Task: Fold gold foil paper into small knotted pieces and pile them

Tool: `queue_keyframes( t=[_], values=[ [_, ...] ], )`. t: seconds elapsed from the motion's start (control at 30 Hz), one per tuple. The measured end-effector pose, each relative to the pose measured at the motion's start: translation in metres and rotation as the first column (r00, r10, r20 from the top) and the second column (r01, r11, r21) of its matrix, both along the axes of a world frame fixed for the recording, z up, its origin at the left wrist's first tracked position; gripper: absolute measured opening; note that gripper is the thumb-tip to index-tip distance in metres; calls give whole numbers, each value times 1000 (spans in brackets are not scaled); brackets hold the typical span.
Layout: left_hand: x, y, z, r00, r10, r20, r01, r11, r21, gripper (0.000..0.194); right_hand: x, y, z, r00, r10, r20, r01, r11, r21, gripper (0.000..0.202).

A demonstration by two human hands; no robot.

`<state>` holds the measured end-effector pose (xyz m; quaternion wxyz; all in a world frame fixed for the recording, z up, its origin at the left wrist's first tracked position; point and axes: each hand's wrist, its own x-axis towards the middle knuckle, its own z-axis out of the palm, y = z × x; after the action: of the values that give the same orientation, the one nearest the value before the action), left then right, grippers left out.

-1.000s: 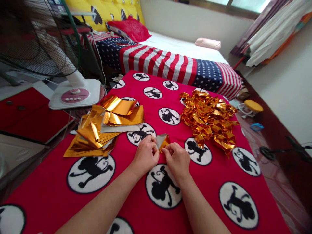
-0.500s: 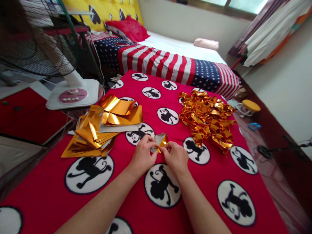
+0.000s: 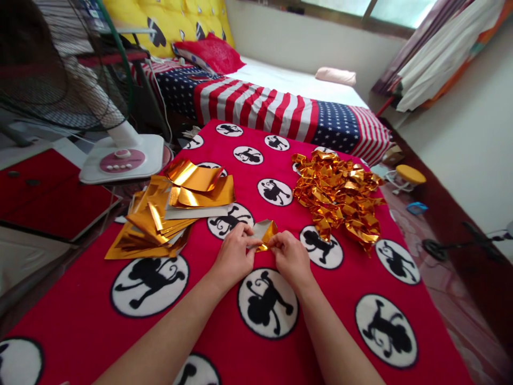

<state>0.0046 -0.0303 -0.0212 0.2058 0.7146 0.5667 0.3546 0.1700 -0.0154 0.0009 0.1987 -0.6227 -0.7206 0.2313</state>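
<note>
The partly folded gold foil sheet point(image 3: 267, 234) is pinched between the closed fingertips of the left hand point(image 3: 238, 250) and the right hand point(image 3: 291, 253), over the red cloth point(image 3: 224, 342). Its pointed corner is directed away from the wearer, toward the bed point(image 3: 272, 107); its long axis cannot be told.

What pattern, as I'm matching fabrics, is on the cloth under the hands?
Red cloth with black monkeys in white circles, clearest in the head view.

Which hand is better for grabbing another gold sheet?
Probably the left hand: it is nearer the flat sheets, while the right hand is nearer the folded pile. Both hold the small piece now.
</note>
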Motion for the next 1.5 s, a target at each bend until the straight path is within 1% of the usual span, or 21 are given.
queue_keyframes(
  t=[0.13,0.3,0.37,0.47,0.57,0.63,0.7,0.77,0.83,0.9,0.97,1.07,1.13,1.23,1.37,1.5],
  values=[
    [0,0,2,1000,3,-7,-3,1000,1,28,-3,-2,2,999,0,41,-1,1000,23,21],
    [7,1,7,997,78,0,-77,996,-40,15,-8,-6,3,996,-27,88,24,999,40,19],
    [9,1,7,995,101,2,-100,994,-51,14,-8,-8,0,997,-50,63,47,998,44,16],
    [9,2,6,994,105,18,-104,993,-50,16,-8,-11,-5,997,-81,-5,81,994,75,10],
    [6,4,3,995,89,35,-87,995,-55,15,-9,-13,-9,996,-69,-52,74,990,118,8],
    [2,5,2,997,52,50,-49,997,-54,16,-10,-13,-9,998,-41,-49,48,988,144,12],
    [-4,6,1,997,-14,76,17,999,-44,19,-11,-10,-8,1000,0,-21,4,985,171,16],
    [-11,6,1,990,-91,103,95,995,-29,24,-12,-4,-6,998,63,30,-68,980,189,19],
    [-17,7,1,981,-151,120,153,988,-8,26,-12,4,-5,985,149,90,-165,965,205,22],
    [-21,7,1,977,-171,130,170,985,21,27,-11,12,-5,963,229,138,-256,939,230,23],
    [-25,8,1,980,-152,128,145,988,59,29,-12,16,-5,952,259,165,-294,925,241,22],
    [-30,9,0,990,-113,83,104,989,106,33,-15,13,-4,966,206,154,-235,949,208,21],
    [-34,10,0,992,-119,51,112,987,111,34,-18,7,-4,982,152,115,-172,967,189,19],
    [-37,12,2,988,-151,24,148,985,92,32,-21,-2,-5,996,93,2,-92,979,182,16],
    [-37,11,6,984,-175,-18,175,981,77,25,-20,-6,-10,983,47,-179,-17,986,168,16],
    [-33,9,6,975,-204,-84,209,976,61,13,-16,-2,-12,962,36,-271,8,987,158,15]
  ],
)
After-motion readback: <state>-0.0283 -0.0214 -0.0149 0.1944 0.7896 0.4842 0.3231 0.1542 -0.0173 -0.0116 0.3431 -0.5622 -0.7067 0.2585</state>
